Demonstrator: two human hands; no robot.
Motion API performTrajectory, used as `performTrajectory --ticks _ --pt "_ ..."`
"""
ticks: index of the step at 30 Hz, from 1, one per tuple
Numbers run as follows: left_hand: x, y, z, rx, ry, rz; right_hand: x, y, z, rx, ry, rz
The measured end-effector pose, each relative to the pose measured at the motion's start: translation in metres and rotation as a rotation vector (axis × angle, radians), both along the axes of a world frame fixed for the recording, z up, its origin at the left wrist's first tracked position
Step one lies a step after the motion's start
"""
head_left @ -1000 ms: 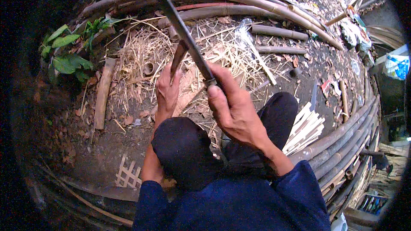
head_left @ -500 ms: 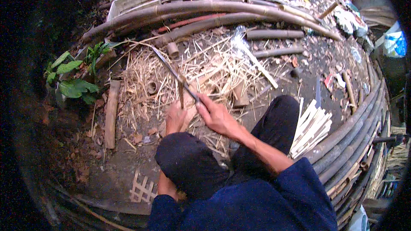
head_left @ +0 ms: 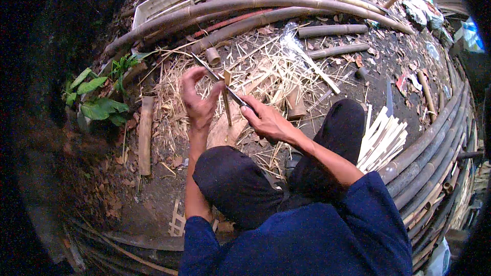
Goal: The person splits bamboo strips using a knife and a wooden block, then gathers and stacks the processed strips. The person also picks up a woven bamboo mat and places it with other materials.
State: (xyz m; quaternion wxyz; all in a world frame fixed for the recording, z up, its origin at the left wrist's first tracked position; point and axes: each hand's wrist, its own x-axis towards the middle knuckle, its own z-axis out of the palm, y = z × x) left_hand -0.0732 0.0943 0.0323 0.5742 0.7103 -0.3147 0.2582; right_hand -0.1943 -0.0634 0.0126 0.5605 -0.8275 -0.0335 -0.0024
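My right hand (head_left: 266, 121) is closed round the handle of a long-bladed knife (head_left: 236, 97), whose blade points away and to the left. A short bamboo strip (head_left: 227, 107) stands nearly upright across the blade, seemingly wedged on it. My left hand (head_left: 198, 99) is raised just left of the strip, fingers curved and apart, holding nothing. Below the strip is a pale wooden block (head_left: 221, 134), partly hidden by my knee. Thin bamboo shavings and splints (head_left: 171, 84) surround it, with a short bamboo piece (head_left: 213, 55) beyond the blade tip.
Long bamboo poles (head_left: 245, 3) lie across the far side, others (head_left: 429, 145) curve along the right. A bundle of split strips (head_left: 382, 143) rests by my right knee. At left are a bamboo length (head_left: 146, 135) and a leafy plant (head_left: 97, 107); a woven lattice (head_left: 177, 220) lies nearer.
My left hand has come up from low by the block, with its fingers now spread beside the blade. The right hand still grips the knife, with the strip still across its blade.
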Motion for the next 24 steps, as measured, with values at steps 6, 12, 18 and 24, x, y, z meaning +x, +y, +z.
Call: performTrajectory --ticks 6,12,18,24 --pt "0.018 -0.043 0.034 0.318 0.027 0.022 0.046 -0.031 -0.013 -0.012 0.048 0.122" --pt "0.058 -0.061 0.033 0.567 0.027 -0.039 0.083 -0.066 -0.017 -0.053 0.155 0.200" --pt "0.085 -0.088 0.025 0.794 -0.038 -0.098 0.103 -0.092 -0.049 -0.060 0.094 0.181" --pt "0.104 -0.110 0.019 0.874 0.018 -0.183 0.099 -0.109 -0.050 -0.072 0.106 0.103"
